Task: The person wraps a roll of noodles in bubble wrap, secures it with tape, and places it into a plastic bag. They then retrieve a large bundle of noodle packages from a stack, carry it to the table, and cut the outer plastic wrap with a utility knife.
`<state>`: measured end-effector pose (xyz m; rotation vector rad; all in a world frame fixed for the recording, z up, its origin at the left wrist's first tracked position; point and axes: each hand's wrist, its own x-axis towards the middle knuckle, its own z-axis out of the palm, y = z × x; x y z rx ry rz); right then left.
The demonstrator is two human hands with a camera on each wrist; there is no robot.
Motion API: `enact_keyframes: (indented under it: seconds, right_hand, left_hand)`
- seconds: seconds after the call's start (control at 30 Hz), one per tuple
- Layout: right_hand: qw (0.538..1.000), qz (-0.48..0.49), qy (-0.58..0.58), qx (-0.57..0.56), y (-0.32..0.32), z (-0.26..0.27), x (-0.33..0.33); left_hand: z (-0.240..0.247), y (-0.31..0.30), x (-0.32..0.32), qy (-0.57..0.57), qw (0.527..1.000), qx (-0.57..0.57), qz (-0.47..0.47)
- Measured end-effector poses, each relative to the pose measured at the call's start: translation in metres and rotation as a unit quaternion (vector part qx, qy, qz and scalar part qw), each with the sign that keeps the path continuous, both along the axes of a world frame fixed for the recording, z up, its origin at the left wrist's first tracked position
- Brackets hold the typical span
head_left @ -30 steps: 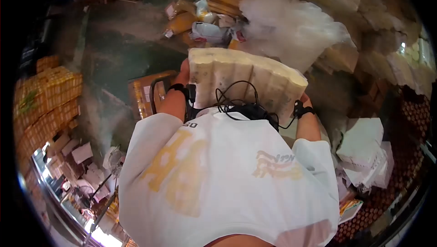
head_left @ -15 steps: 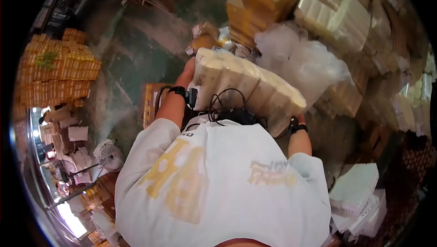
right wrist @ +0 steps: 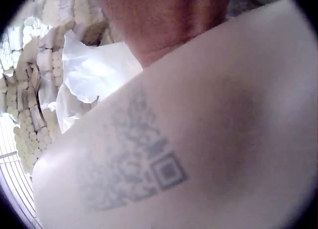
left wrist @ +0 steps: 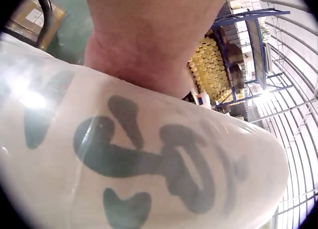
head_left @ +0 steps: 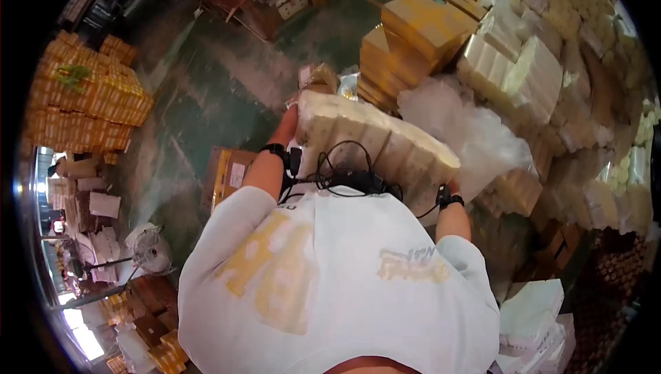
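Observation:
A long, plastic-wrapped pack of pale rolls point(head_left: 375, 133) is held across the front of the chest, in the head view. My left hand point(head_left: 289, 122) is against its left end, and my right hand point(head_left: 452, 187) is at the right end. Printed film of the pack point(left wrist: 149, 159) fills the left wrist view, with the left hand point(left wrist: 149, 40) pressed to its far side. In the right wrist view a printed square code shows on the wrap point(right wrist: 208, 139), beside the right hand point(right wrist: 164, 20). The fingertips of both hands are hidden behind the pack.
Yellow-taped cartons point(head_left: 420, 29) and a clear plastic bag point(head_left: 461, 119) lie beyond the pack. Wrapped roll packs point(head_left: 533, 78) are piled at the right. A taped box point(head_left: 231, 174) is on the green floor, left of the body. A fan point(head_left: 148, 250) and stacked orange-banded goods point(head_left: 89, 102) stand further left.
The view has turned, bringing more cartons and roll piles into sight beyond the pack. The pack has tilted, its right end lower; both hands still hold its ends.

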<state>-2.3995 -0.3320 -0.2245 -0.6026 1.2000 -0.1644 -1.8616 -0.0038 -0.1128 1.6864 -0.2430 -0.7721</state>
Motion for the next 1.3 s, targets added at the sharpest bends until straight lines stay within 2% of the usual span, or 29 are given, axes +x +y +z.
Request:
enact_keyframes:
  seconds: [0.07, 0.13, 0.17, 0.2, 0.23, 0.27, 0.3, 0.33, 0.37, 0.4, 0.47, 0.6, 0.63, 0.67, 0.73, 0.77, 0.8, 0.97, 1.1, 1.3]
  right_hand:
    - [1.0, -0.006, 0.026, -0.017, -0.006, -0.004, 0.028]
    - [0.981, 0.098, 0.1, -0.137, -0.007, 0.01, 0.071]
    - [0.953, 0.164, 0.144, -0.208, -0.003, 0.025, 0.085]
    - [0.933, 0.2, 0.166, -0.247, -0.008, 0.029, 0.104]
    - [0.928, 0.21, 0.17, -0.258, -0.01, 0.036, 0.127]
    - [0.958, 0.158, 0.129, -0.204, -0.027, 0.013, 0.153]
    - [0.979, 0.103, 0.091, -0.148, -0.046, -0.015, 0.176]
    - [0.939, 0.227, 0.15, -0.212, -0.031, 0.03, 0.216]
    - [0.875, 0.34, 0.208, -0.276, -0.015, 0.081, 0.259]
    - [0.831, 0.391, 0.248, -0.308, -0.016, 0.097, 0.288]
    - [0.815, 0.403, 0.266, -0.32, -0.021, 0.124, 0.353]
    - [0.779, 0.437, 0.265, -0.364, -0.048, 0.156, 0.5]
    - [0.771, 0.444, 0.26, -0.375, -0.053, 0.16, 0.541]
    - [0.763, 0.454, 0.251, -0.386, -0.061, 0.164, 0.576]
    - [0.741, 0.481, 0.23, -0.409, -0.075, 0.172, 0.652]
    - [0.73, 0.493, 0.219, -0.419, -0.08, 0.175, 0.692]
    - [0.722, 0.503, 0.205, -0.428, -0.086, 0.175, 0.726]
    - [0.699, 0.541, 0.141, -0.446, -0.1, 0.189, 0.897]
    - [0.695, 0.569, 0.094, -0.43, -0.106, 0.176, 1.014]
    - [0.686, 0.622, 0.037, -0.376, -0.134, 0.11, 1.175]
  left_hand:
    - [0.035, -0.014, -0.004, 0.127, 0.989, -0.06, 0.052]
    - [-0.007, -0.019, 0.056, 0.175, 0.981, -0.082, 0.028]
    - [-0.018, -0.013, 0.069, 0.158, 0.983, -0.092, -0.006]
    - [0.025, -0.017, 0.067, 0.196, 0.979, -0.021, 0.048]
    - [-0.008, -0.013, 0.096, 0.137, 0.99, -0.029, 0.004]
    - [-0.119, -0.007, 0.148, 0.008, 0.998, -0.038, -0.054]
    - [-0.13, -0.003, 0.174, 0.023, 0.997, 0.035, -0.066]
    - [-0.085, 0.0, 0.178, 0.216, 0.973, -0.071, 0.038]
    - [-0.081, -0.004, 0.203, 0.162, 0.982, -0.075, 0.067]
    - [-0.045, -0.009, 0.229, 0.262, 0.954, -0.098, 0.107]
    - [-0.045, 0.016, 0.279, 0.343, 0.926, -0.14, 0.067]
    - [-0.036, 0.062, 0.342, 0.326, 0.915, -0.126, 0.202]
    - [-0.062, 0.076, 0.362, 0.316, 0.909, -0.163, 0.216]
    - [-0.087, 0.088, 0.37, 0.307, 0.9, -0.202, 0.234]
    - [-0.073, 0.126, 0.373, 0.357, 0.874, -0.239, 0.229]
    - [-0.075, 0.121, 0.392, 0.281, 0.877, -0.254, 0.296]
    - [-0.073, 0.126, 0.399, 0.264, 0.871, -0.253, 0.327]
    - [-0.044, 0.153, 0.403, 0.257, 0.836, -0.25, 0.415]
    - [-0.034, 0.149, 0.399, 0.249, 0.809, -0.242, 0.475]
    - [-0.03, 0.098, 0.406, 0.246, 0.765, -0.21, 0.557]
